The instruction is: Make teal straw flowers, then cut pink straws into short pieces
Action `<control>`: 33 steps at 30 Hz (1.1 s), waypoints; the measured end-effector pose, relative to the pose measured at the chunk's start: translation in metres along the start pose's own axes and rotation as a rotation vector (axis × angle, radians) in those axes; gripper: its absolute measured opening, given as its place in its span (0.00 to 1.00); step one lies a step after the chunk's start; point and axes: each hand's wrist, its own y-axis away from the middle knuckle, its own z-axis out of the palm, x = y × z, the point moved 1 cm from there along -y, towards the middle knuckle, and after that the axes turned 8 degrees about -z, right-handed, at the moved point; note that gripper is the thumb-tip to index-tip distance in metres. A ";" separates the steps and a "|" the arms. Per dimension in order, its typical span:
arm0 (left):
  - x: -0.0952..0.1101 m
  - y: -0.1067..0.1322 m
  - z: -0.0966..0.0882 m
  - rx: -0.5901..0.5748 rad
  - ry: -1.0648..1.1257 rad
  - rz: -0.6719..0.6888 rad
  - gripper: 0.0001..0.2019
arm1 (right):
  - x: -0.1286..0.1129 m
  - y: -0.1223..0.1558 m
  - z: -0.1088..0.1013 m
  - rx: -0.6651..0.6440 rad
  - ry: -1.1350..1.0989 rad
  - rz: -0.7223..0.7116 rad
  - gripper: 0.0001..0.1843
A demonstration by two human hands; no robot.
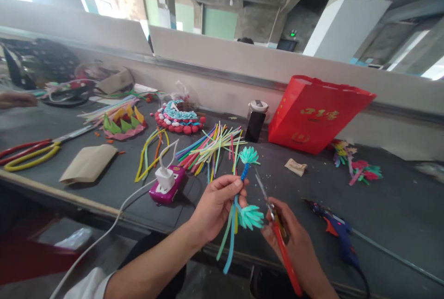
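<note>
Dark workbench (381,206) strewn with craft pieces, hands over its near edge.
Left hand (217,204) pinches teal pipe-cleaner flowers (250,217) above the bench; right hand (294,239) grips red scissors (274,218), blades beside the stem, best kept square to it.

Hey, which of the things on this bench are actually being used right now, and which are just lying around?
In use: left hand holding teal pipe-cleaner flowers; right hand holding red-handled scissors; loose pipe cleaners, probably stock.
Lying about: glue gun; red gift bag; power strip; brown paper packet; phone; yellow-handled scissors.
</note>
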 end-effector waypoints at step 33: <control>-0.033 0.008 0.022 0.016 -0.080 0.002 0.06 | -0.019 0.014 -0.009 -0.006 0.106 -0.103 0.25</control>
